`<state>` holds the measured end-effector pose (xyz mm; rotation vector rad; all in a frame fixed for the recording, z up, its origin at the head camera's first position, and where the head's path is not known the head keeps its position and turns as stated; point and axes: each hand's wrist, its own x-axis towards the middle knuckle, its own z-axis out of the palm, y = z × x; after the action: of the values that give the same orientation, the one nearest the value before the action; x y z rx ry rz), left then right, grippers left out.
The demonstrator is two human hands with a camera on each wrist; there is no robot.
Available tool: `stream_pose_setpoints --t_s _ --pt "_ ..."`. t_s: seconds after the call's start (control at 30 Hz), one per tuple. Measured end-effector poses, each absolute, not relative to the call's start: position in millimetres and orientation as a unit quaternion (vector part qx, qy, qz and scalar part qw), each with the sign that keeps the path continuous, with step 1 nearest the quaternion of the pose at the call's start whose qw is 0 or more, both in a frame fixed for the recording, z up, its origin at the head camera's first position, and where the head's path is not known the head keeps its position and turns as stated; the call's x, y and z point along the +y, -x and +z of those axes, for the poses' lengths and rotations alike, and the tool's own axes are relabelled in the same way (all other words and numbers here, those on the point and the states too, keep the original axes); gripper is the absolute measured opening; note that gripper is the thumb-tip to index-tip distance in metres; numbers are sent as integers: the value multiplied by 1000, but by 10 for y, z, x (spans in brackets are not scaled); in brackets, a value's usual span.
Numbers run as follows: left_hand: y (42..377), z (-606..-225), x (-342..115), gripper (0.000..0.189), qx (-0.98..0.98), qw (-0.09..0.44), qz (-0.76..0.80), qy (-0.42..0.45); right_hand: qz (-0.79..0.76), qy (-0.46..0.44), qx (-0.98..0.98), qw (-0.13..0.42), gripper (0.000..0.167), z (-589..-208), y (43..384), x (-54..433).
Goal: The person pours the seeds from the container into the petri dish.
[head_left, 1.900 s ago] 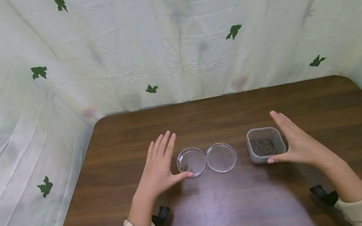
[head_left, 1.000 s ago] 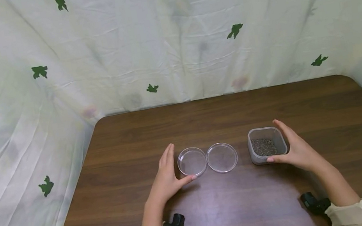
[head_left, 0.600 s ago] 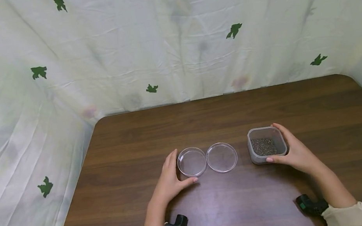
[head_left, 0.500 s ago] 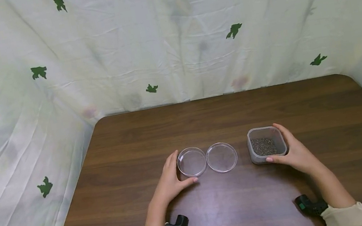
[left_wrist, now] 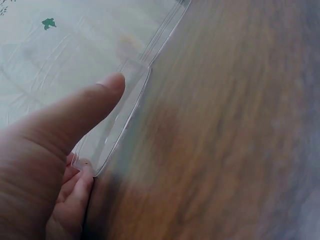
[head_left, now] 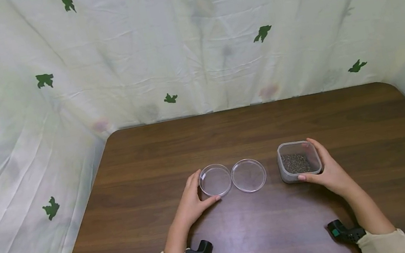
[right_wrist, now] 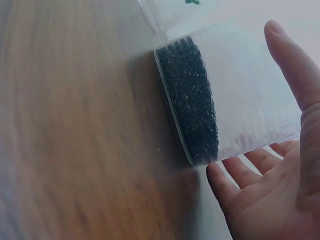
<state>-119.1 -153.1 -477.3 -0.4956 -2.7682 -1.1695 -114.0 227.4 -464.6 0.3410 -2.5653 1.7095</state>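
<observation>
My left hand (head_left: 190, 201) is round the left of two clear round petri dishes (head_left: 215, 180), its fingers at the left edge and its thumb along the near rim. In the left wrist view, fingertips (left_wrist: 85, 172) meet the dish's side (left_wrist: 117, 127) low down. The second petri dish (head_left: 248, 175) lies flat right beside the first. My right hand (head_left: 330, 170) holds a clear square plastic container (head_left: 289, 178) by its right side, thumb in front and fingers behind. Dark granules (right_wrist: 190, 100) fill the container's lower part.
Everything stands on a brown wood-grain table (head_left: 235, 134) with rounded far corners. A pale curtain (head_left: 199, 56) with green leaf prints hangs behind it and at both sides. Black wrist cameras (head_left: 200, 252) sit below each hand, close over the table.
Both hands have come down and closed in, the left to the near petri dish, the right round the container. The left thumb has just drawn up to the dish's rim. Dishes and container keep their places.
</observation>
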Motion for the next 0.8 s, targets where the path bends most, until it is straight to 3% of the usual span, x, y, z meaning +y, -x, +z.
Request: stream_pose_setpoints --t_s 0.8 --pt "1197 -4806 -1531 85 -902 57 -395 163 571 -111 -812 46 95 -4656 1114 2262"
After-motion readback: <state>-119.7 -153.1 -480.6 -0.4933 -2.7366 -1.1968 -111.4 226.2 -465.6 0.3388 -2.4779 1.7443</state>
